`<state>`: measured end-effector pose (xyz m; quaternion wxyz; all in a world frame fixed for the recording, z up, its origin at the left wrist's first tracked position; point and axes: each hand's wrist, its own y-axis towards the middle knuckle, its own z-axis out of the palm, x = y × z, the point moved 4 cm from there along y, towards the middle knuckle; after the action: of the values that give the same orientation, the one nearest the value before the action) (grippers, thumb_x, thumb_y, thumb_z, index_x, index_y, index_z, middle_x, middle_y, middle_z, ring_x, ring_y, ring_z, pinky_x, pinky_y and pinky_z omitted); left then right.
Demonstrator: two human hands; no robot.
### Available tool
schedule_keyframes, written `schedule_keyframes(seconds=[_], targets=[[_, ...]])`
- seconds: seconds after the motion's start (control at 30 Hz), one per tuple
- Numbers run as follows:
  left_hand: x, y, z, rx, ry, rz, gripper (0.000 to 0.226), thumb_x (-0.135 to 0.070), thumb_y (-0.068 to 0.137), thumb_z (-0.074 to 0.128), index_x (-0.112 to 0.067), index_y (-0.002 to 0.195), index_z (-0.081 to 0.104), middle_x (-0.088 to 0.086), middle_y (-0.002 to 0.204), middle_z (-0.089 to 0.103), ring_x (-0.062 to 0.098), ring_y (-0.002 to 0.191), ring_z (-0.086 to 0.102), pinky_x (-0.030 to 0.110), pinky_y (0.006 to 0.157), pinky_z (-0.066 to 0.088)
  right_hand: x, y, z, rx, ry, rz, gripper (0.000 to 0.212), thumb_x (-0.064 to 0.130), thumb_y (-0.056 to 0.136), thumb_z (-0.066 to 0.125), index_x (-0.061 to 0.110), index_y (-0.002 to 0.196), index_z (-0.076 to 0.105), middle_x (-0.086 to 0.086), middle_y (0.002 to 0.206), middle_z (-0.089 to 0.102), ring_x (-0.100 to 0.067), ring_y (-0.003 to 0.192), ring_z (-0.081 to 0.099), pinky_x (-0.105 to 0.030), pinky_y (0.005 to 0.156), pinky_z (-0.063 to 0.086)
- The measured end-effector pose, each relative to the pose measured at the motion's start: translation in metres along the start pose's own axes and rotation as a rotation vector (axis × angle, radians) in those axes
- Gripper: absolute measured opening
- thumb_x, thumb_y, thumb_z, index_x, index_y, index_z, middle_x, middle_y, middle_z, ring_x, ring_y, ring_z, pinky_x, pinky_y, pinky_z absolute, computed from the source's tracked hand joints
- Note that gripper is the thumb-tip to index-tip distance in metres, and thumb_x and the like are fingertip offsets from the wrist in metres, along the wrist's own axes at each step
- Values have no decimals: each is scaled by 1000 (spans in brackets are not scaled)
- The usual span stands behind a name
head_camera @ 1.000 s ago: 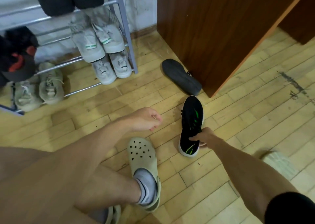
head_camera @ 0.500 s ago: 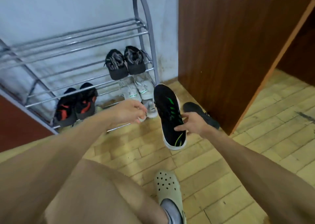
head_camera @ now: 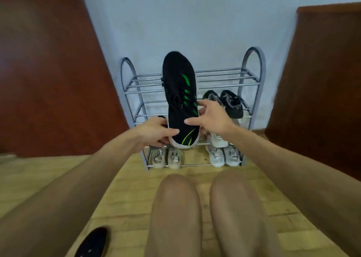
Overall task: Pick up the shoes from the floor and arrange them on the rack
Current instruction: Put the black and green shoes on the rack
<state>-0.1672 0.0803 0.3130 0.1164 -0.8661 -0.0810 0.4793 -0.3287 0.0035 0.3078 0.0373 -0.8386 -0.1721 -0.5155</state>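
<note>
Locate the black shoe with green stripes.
Head view, centre: the black-and-green shoe is held up before the rack, left hand at its heel, right hand on its side.

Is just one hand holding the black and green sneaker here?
No, the left hand grips the black and green sneaker at its lower end and the right hand holds its side.

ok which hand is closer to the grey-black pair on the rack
Right. The right hand, gripping the green-striped shoe, is just left of the grey-black pair; the left hand holds the shoe's heel, farther left.
</note>
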Motion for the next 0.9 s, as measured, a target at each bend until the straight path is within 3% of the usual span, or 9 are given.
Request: schedule_keyframes(seconds=[0.07,0.1,0.2,0.3,0.43,0.53,0.7,0.83,0.9], targets=[[31,-18,-26,-96,-163,-49,26,-11,91,61,-7,117,60,5,80,70,10,62,69,26,67,59,25,2,43,69,-35,-32,60,26,68,85,16,122,61,-7,91,75,-22,83,72,-43,80,57],[50,-27,-40,-147,-227,-79,27,-5,89,62,-4,116,60,6,83,71,11,62,69,24,62,58,35,1,66,107,-57,-60,56,27,69,84,17,120,62,-4,90,75,-20,82,72,-41,79,57],[115,-57,-70,-240,-359,-174,32,4,84,64,3,116,60,17,101,72,25,77,70,31,64,61,57,-9,136,273,-152,-153,43,29,75,79,24,115,65,3,82,71,-8,69,64,-27,66,50],[170,-87,-82,-313,-441,-252,34,6,83,63,4,117,59,17,102,71,27,78,70,28,58,61,60,-23,195,472,-209,-102,37,31,81,73,31,115,59,10,76,67,-1,57,62,-19,54,51],[238,-124,-89,-339,-475,-324,29,2,86,61,2,115,61,10,95,71,22,78,69,24,55,58,43,-44,280,653,-172,137,43,23,85,71,3,121,60,-13,108,69,-26,82,71,-38,72,62],[283,-137,-80,-327,-492,-366,26,-5,90,60,-1,116,63,8,97,72,20,81,70,22,59,58,23,-63,319,708,-113,254,41,14,84,71,-2,120,59,-15,117,63,-30,92,66,-38,72,60],[365,-147,-37,-328,-598,-423,35,-29,95,55,-6,121,61,12,112,69,22,96,67,33,88,55,-34,-88,360,697,-121,395,35,12,81,74,-3,111,63,-18,111,66,-32,86,68,-40,70,61],[441,-166,-1,-393,-599,-659,19,-24,96,53,-11,106,62,4,93,64,15,78,62,21,71,49,-78,-101,373,694,-255,425,33,11,81,73,0,110,65,-13,95,67,-28,79,68,-31,59,58],[486,-182,9,-409,-524,-785,10,-16,95,54,-13,95,63,3,81,59,11,67,54,19,60,42,-96,-102,374,699,-316,443,32,10,82,72,1,111,64,-12,93,65,-29,79,67,-31,63,57]])
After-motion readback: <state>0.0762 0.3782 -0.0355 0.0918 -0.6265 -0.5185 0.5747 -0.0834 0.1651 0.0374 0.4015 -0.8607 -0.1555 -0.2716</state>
